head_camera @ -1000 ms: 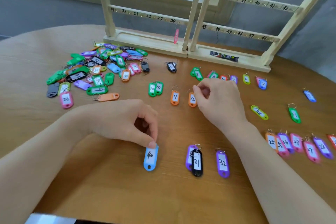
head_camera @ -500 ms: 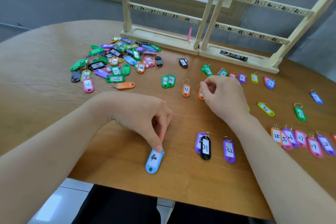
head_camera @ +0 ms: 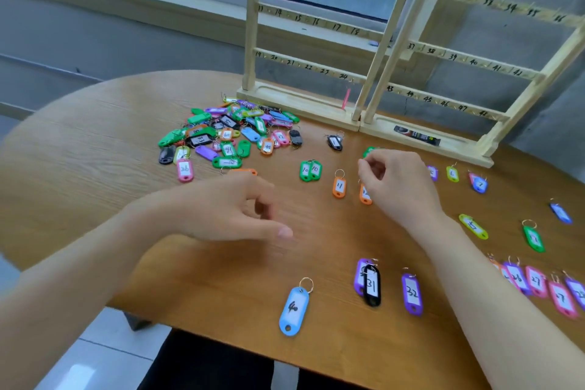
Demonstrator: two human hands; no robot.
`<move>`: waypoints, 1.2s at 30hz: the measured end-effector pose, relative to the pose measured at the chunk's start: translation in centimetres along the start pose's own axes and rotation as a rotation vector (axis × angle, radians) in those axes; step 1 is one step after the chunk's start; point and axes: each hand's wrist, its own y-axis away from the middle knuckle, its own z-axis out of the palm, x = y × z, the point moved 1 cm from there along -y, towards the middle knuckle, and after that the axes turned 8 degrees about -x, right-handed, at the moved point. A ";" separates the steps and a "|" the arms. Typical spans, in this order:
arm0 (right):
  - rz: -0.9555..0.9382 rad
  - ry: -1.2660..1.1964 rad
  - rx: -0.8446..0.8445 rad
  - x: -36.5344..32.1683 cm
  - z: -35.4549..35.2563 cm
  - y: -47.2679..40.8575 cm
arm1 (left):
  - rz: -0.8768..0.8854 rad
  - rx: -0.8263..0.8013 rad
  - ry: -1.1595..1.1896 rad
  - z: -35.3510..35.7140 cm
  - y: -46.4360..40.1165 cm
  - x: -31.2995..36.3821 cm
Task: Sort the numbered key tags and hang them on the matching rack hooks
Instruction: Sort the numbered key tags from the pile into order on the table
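Left hand (head_camera: 231, 212) hovers above round wooden bench (head_camera: 95, 149), grip loose, holding nothing. Light-blue plastic key tag "40" (head_camera: 293, 310) lies flat near bench's front edge. Right hand (head_camera: 397, 187) fingers curled; contents unclear.

One head-worn view – looking forward and down, close over the table (head_camera: 95, 149) – toward the rack (head_camera: 316, 66).

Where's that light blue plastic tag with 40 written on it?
The light blue plastic key tag marked 40 lies flat near the round wooden table's front edge, untouched, left of the black tag marked 31 and below the left hand.
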 end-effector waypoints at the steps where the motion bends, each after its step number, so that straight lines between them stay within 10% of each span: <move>1: -0.030 -0.010 -0.017 -0.9 0.0 -0.3 | 0.046 0.085 -0.034 -0.8 0.3 -1.2; 5: -0.148 -0.073 -0.197 -4.7 0.6 -2.1 | 0.034 0.558 -0.033 -4.1 -0.9 -8.2; 11: -0.397 -0.018 -0.441 -10.0 3.6 -4.4 | -0.101 0.812 -0.316 -5.1 -3.3 -12.3; 30: -0.566 0.473 -0.545 -13.2 6.3 -7.2 | -0.103 0.803 -0.326 -3.8 -2.8 -13.0; 36: -0.211 -0.063 -0.682 -12.0 4.5 -6.9 | -0.135 0.761 -0.330 -4.0 -2.6 -12.6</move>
